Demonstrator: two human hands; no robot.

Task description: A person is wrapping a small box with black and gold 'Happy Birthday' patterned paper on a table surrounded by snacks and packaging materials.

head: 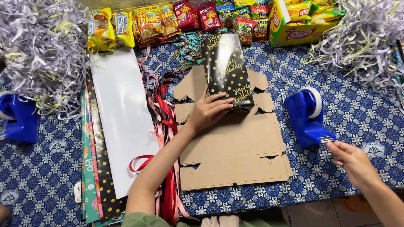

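The left hand point(209, 111) presses flat on a black wrapped box point(227, 69) while the right hand point(352, 160) pinches tape at the blue dispenser point(307, 115).

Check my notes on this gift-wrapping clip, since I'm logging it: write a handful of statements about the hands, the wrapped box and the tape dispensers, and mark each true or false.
1. The left hand rests on the near end of the black wrapped box. True.
2. The right hand grips a pair of scissors. False: its fingers are at the cutter end of the blue tape dispenser.
3. The wrapped box stands on flat brown cardboard. True.
4. The box's paper is plain red. False: it is black with gold dots and gold lettering.
5. A second blue dispenser sits at the left edge. True.
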